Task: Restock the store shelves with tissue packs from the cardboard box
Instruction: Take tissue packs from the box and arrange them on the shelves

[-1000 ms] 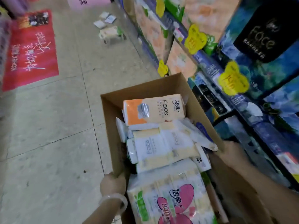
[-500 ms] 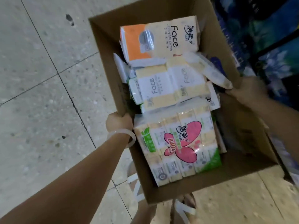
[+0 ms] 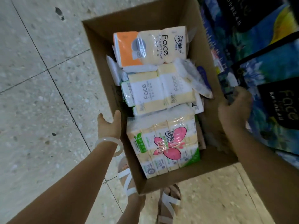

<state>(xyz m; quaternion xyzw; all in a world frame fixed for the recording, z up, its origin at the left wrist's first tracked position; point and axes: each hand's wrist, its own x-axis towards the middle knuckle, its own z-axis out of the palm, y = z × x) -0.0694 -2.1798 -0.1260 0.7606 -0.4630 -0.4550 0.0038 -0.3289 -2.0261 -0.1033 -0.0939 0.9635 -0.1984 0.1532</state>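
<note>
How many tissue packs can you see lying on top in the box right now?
3: the orange Face pack at the far end, the white Face pack in the middle, the pink-butterfly pack nearest. More lie partly hidden underneath.

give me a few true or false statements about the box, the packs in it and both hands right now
1. The cardboard box holds several tissue packs. True.
2. The left hand holds a tissue pack. False: it is open beside the box's left wall, holding nothing.
3. The pack with the pink butterfly lies nearest the person. True.
4. The orange-ended pack lies on the floor. False: it lies in the box's far end.
5. The right hand is at the box's right wall. True.
</note>
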